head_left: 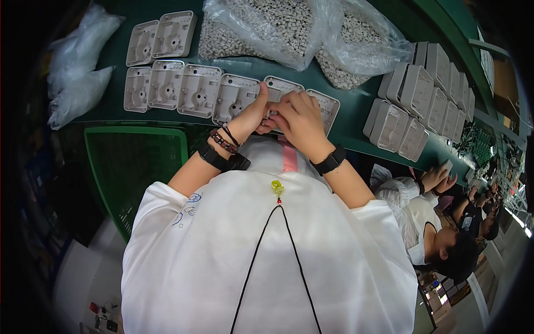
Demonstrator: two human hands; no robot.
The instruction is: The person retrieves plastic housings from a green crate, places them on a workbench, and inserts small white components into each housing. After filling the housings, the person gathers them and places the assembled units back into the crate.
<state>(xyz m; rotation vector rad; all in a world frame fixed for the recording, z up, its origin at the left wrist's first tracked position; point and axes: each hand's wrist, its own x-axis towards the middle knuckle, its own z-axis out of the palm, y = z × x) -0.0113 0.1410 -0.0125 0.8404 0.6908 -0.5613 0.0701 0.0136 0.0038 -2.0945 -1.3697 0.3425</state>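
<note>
My left hand [251, 117] and my right hand [303, 119] meet over the table's near edge. The left thumb points up while its other fingers curl inward. Bent right fingers press together against the left hand. Something small and pale seems to be between them, too hidden to name. Just beyond lies a row of grey plastic housings, shallow open boxes with moulded insides. One housing [232, 96] lies beside my left wrist. Another housing [283, 84] is partly covered by my fingers, and a third housing [329, 107] sits behind my right hand.
Clear bags of small pale pieces [283, 25] [356, 50] lie at the back. Stacked housings [417, 92] stand right, and plastic bags [83, 72] lie left. A green crate [136, 131] is below the table [347, 100]. Another person's hands [436, 179] work at the right.
</note>
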